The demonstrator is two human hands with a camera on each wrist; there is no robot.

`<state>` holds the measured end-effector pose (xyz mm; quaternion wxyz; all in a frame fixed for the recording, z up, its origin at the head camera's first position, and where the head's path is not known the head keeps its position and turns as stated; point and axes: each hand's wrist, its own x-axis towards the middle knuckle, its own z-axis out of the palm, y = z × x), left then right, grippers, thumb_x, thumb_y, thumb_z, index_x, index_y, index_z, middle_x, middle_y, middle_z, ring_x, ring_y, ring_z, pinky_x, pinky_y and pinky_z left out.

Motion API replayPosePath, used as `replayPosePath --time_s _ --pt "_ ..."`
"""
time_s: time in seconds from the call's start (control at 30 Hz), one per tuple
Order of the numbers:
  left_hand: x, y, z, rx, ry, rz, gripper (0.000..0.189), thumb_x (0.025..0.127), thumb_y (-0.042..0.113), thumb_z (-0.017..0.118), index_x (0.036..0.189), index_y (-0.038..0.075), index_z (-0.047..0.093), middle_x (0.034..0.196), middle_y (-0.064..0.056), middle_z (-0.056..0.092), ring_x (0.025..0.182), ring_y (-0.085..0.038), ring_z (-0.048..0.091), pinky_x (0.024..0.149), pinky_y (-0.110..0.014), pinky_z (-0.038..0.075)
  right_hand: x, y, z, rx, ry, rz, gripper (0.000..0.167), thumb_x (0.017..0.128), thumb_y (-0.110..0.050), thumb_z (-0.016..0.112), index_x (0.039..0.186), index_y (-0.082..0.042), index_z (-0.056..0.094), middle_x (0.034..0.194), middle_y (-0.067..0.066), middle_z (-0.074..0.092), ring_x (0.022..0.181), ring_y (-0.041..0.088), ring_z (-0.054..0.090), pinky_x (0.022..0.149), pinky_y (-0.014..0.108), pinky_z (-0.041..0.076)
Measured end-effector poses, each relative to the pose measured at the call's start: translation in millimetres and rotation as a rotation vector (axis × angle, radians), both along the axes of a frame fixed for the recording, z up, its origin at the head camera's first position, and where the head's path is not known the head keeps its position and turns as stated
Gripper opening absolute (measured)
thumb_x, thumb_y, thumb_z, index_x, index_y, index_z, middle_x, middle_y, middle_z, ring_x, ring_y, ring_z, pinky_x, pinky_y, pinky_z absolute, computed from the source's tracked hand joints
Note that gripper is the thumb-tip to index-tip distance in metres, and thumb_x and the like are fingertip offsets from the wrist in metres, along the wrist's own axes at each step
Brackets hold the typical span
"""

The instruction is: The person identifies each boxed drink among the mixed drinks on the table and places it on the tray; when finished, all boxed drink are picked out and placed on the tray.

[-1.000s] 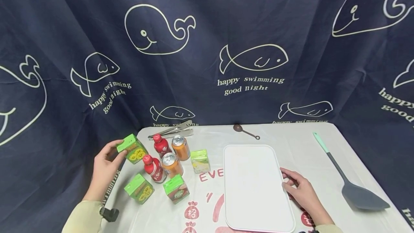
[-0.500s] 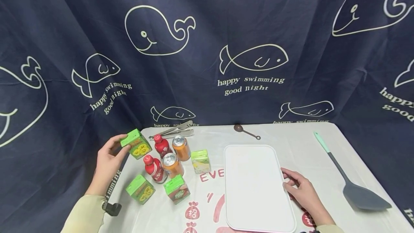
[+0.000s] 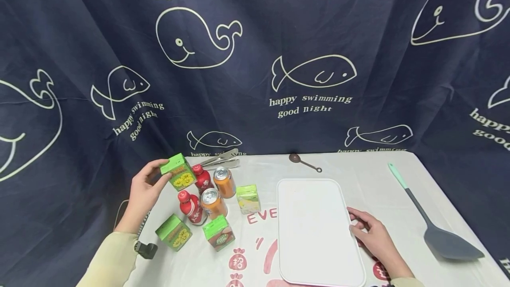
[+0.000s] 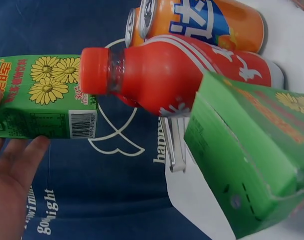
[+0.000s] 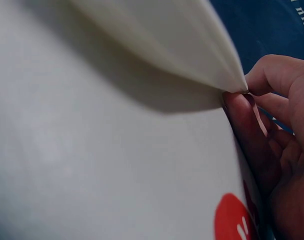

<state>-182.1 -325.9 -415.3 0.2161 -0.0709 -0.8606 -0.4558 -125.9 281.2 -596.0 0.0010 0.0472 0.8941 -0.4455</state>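
My left hand [image 3: 144,194] grips a green drink carton [image 3: 181,175] printed with yellow flowers, thumb on one side and fingers on the other. In the left wrist view this carton [image 4: 46,97] is raised against the dark curtain, beyond a red bottle [image 4: 162,72]. A matching carton [image 3: 174,232] stands nearer on the table. Close by are another red bottle [image 3: 202,180], two orange cans [image 3: 214,205], a brown-and-green carton [image 3: 219,234] and a pale green carton [image 3: 248,199]. My right hand [image 3: 372,236] pinches the right rim of a white tray [image 3: 318,234].
Metal tongs [image 3: 221,159] lie at the back left, behind the bottles. A brown measuring spoon [image 3: 304,163] lies at the back middle. A grey spatula [image 3: 448,240] with a mint handle lies at the right. A dark curtain [image 3: 255,21] hangs behind the table.
My left hand has carried the flower-printed carton to the right and slightly up in the view, toward the back red bottle. The right hand stays at the tray's rim.
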Motion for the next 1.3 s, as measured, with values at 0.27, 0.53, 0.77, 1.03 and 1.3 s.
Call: replayPosePath --time_s 0.27,0.53,0.77,1.03,1.3 --pt "0.0 7.1 6.3 0.011 0.011 -0.023 0.039 0.097 0.007 0.075 0.136 0.008 0.065 0.127 -0.012 0.068 0.108 0.000 0.064 0.088 -0.011 0.054 -0.4 0.9 -0.8 -0.010 0.017 0.003 0.057 0.094 -0.012 0.074 0.147 -0.003 0.057 0.121 0.010 0.067 0.086 0.013 0.058 0.077 0.020 0.051" --pt "-2.8 15.2 10.0 0.025 0.031 -0.056 0.039 0.096 0.004 0.075 0.134 0.006 0.066 0.123 -0.014 0.070 0.106 -0.001 0.065 0.085 -0.012 0.055 -0.2 1.1 -1.0 -0.019 0.004 0.003 0.057 0.094 -0.012 0.074 0.148 -0.003 0.056 0.120 0.010 0.066 0.085 0.013 0.058 0.075 0.021 0.051" --pt "-8.7 26.1 10.4 0.049 0.056 -0.110 0.037 0.096 0.001 0.075 0.131 0.005 0.067 0.115 -0.017 0.072 0.099 -0.007 0.069 0.082 -0.015 0.058 0.3 0.9 -1.5 -0.029 -0.002 0.001 0.058 0.094 -0.013 0.075 0.148 -0.003 0.056 0.121 0.010 0.066 0.086 0.013 0.058 0.077 0.020 0.051" --pt "-18.6 43.8 10.2 0.097 0.070 -0.194 0.039 0.094 -0.005 0.075 0.131 0.001 0.065 0.118 -0.020 0.070 0.102 -0.007 0.069 0.082 -0.018 0.060 -0.1 1.2 -2.1 -0.016 0.012 0.006 0.057 0.095 -0.013 0.074 0.148 -0.003 0.056 0.121 0.010 0.066 0.088 0.014 0.057 0.078 0.019 0.050" --pt "-27.6 64.2 5.2 0.109 0.064 -0.261 0.039 0.094 -0.006 0.074 0.131 0.002 0.065 0.116 -0.019 0.072 0.101 -0.012 0.070 0.082 -0.021 0.061 0.0 1.1 -3.0 -0.005 0.004 0.003 0.057 0.095 -0.013 0.074 0.148 -0.004 0.056 0.122 0.010 0.066 0.090 0.015 0.056 0.077 0.020 0.051"
